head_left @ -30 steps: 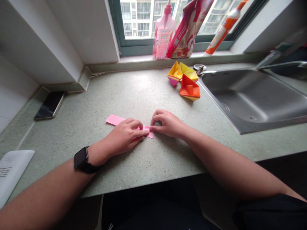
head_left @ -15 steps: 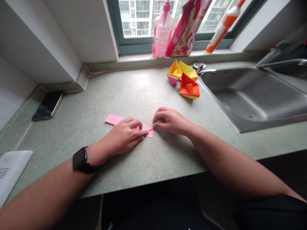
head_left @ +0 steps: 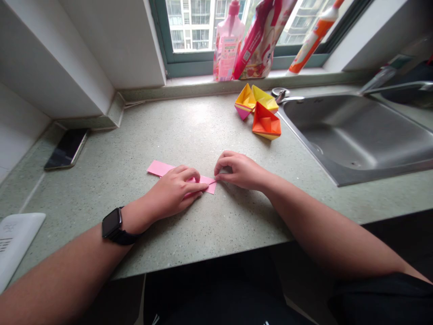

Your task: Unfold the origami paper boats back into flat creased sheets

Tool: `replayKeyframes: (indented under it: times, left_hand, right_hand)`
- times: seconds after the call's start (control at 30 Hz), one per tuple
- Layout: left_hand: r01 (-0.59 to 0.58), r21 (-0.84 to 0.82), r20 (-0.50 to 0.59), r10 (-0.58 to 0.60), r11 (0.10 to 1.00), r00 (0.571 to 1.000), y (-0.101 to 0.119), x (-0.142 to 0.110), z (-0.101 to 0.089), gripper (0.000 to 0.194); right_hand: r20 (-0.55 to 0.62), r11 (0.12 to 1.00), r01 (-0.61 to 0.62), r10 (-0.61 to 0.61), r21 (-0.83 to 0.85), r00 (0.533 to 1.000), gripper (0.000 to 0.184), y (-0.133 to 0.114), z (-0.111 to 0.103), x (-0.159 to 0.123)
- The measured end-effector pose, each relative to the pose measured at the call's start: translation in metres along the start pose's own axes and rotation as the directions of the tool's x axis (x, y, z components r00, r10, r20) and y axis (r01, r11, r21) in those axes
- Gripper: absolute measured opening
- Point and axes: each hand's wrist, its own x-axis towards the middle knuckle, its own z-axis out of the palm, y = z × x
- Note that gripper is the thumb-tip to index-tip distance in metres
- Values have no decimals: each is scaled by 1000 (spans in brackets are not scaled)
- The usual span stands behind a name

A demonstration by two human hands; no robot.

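Observation:
A long folded strip of pink paper [head_left: 158, 168] lies at a slant on the speckled counter. My left hand [head_left: 177, 187], with a black watch [head_left: 113, 224] on its wrist, rests over the strip's middle, fingers bent and holding it down. The index fingertip presses close to a small fold near the right end. At that right end, my right hand [head_left: 237, 170] is closed in a pinch, thumb and forefinger on the paper's upper corner. The left palm covers the middle of the strip. Behind the hands sit several folded paper pieces: an orange one [head_left: 266, 122] and yellow ones [head_left: 265, 100].
A steel sink [head_left: 324, 167] is set into the counter [head_left: 189, 234] on the right. A phone [head_left: 66, 148] lies at left, with a white plastic object [head_left: 25, 234] nearer me. A pink pump bottle [head_left: 227, 49], a red bag [head_left: 259, 49] and an orange-white bottle [head_left: 311, 40] line the windowsill.

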Motion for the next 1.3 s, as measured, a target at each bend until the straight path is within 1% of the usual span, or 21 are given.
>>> replayKeyframes:
  times: [0.17, 0.3, 0.6, 0.77, 1.0, 1.17, 1.3]
  left_hand:
    - [4, -4, 0, -4, 1000, 1000, 0, 0, 0, 25]
    - [1, 0, -5, -1, 1000, 1000, -1, 0, 1, 25]
    - [-9, -10, -17, 9, 1000, 1000, -1, 1, 2, 26]
    - [26, -26, 3, -26, 999, 1000, 3, 2, 0, 27]
    - [69, 32, 53, -70, 997, 996, 12, 7, 2, 26]
    - [76, -5, 47, -75, 997, 996, 11, 7, -4, 22]
    - [45, 8, 59, -45, 999, 997, 10, 5, -10, 25]
  right_hand:
    - [-17, 1000, -14, 14, -10, 1000, 5, -2, 3, 1]
    - [-33, 999, -9, 7, -41, 999, 8, -2, 8, 3]
    - [-29, 997, -49, 47, -67, 998, 9, -3, 11, 5]
    - [-14, 995, -52, 51, -84, 999, 9, -5, 10, 5]
    - [6, 991, -72, 73, -109, 997, 7, -8, 8, 7]
    - [6, 990, -84, 85, -115, 996, 7, -8, 9, 6]
    - [4, 990, -87, 88, -114, 996, 6, -7, 9, 6]
